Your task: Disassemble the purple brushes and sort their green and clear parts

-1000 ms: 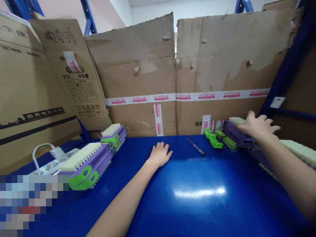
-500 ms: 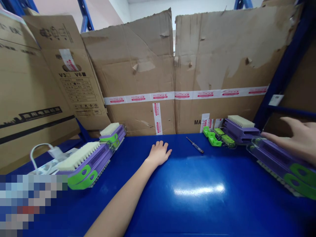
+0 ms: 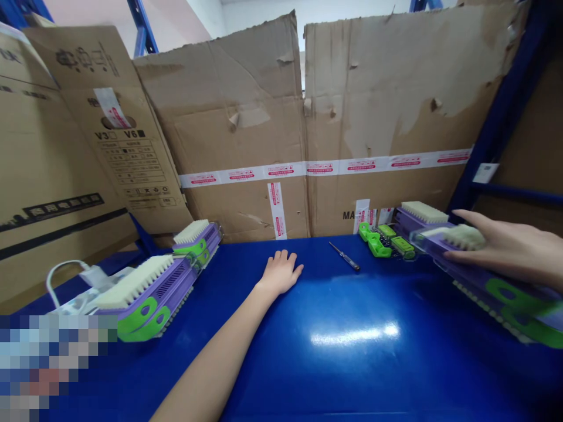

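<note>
My left hand (image 3: 279, 272) lies flat and open on the blue table (image 3: 352, 351), fingers spread, holding nothing. My right hand (image 3: 505, 249) reaches in from the right and grips a long purple brush unit (image 3: 488, 281) with white bristles and green fittings; thumb above, fingers wrapped by the bristle strip. The unit's far end sits tilted just over the table. A small screwdriver (image 3: 345, 257) lies between the two hands.
Two more purple brush units (image 3: 145, 290) (image 3: 196, 234) lie at the left, another (image 3: 422, 214) at the back right beside loose green parts (image 3: 380, 241). A white power strip with cable (image 3: 73, 287) sits far left. Cardboard sheets (image 3: 308, 135) wall the back and left.
My right hand left the back-right brush, swung out to the right, then came back onto the long brush unit and took hold of it. The left hand stayed still.
</note>
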{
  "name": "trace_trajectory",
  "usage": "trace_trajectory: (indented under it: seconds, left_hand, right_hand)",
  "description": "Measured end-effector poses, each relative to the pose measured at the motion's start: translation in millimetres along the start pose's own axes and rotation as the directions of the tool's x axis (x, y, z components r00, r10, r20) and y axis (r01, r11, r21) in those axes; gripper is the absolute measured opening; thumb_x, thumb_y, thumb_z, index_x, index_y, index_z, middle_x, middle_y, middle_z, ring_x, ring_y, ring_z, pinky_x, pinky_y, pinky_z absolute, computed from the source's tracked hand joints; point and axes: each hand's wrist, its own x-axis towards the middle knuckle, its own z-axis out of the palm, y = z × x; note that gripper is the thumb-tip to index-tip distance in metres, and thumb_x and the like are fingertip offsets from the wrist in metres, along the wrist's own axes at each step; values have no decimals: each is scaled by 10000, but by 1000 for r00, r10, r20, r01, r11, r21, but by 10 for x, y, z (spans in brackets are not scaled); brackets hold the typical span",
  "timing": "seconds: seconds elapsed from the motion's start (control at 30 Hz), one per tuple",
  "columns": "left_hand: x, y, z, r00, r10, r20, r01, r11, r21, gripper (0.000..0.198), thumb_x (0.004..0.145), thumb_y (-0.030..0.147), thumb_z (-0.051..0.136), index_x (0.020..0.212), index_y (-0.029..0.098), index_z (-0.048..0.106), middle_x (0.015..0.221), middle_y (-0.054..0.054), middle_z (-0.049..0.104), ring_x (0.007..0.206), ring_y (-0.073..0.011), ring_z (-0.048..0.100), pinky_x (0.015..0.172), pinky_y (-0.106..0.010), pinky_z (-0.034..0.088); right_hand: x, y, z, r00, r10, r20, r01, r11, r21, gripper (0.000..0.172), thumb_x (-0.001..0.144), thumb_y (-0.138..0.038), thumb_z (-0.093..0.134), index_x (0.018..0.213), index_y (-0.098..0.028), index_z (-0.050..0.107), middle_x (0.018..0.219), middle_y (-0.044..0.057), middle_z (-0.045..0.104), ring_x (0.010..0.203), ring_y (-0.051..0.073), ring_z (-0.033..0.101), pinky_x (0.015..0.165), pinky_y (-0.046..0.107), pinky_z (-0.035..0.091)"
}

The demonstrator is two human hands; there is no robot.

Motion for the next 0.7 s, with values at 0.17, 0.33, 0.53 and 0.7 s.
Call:
trace_trajectory:
  seconds: [0.17, 0.33, 0.53, 0.7]
  left_hand:
    - [-8, 5, -15, 1000, -7, 4, 7, 1000, -3, 433, 906, 433, 317, 1170, 155, 519, 1110, -155, 539, 1058, -308, 489, 828, -439, 423]
    - [18, 25, -34, 996, -39, -86, 33, 997, -74, 458, 898, 377, 347, 1283, 136, 414, 1159, -155, 536, 1057, -300, 517, 856, -446, 424]
    - [24, 102, -99, 915, -108, -389, 0, 963, -268, 418, 926, 347, 275, 1302, 181, 351, 1227, -123, 514, 1141, -234, 494, 957, -366, 397]
    - [-32, 191, -99, 901, 7, -433, -136, 954, -268, 470, 896, 425, 351, 1315, 215, 318, 1268, -122, 458, 1186, -250, 460, 976, -391, 401]
  right_hand:
    - [-181, -922, -70, 920, -388, 51, 383, 920, 84, 764, 701, -557, 564, 1376, -285, 332, 1169, 111, 606, 987, 331, 592, 724, 380, 457]
    - [-124, -1683, 370, 819, -561, 121, 490, 793, 361, 803, 686, -482, 616, 1380, -162, 368, 1331, 127, 501, 1187, 291, 491, 914, 329, 417]
    - [-165, -2119, 653, 865, -460, 203, 373, 858, 354, 768, 697, -461, 599, 1374, -191, 357, 1199, 158, 589, 1090, 323, 564, 825, 380, 460]
    - [-192, -2305, 732, 889, -388, 244, 298, 894, 333, 641, 709, -430, 592, 1280, -188, 428, 1184, 175, 575, 1079, 328, 570, 815, 397, 468]
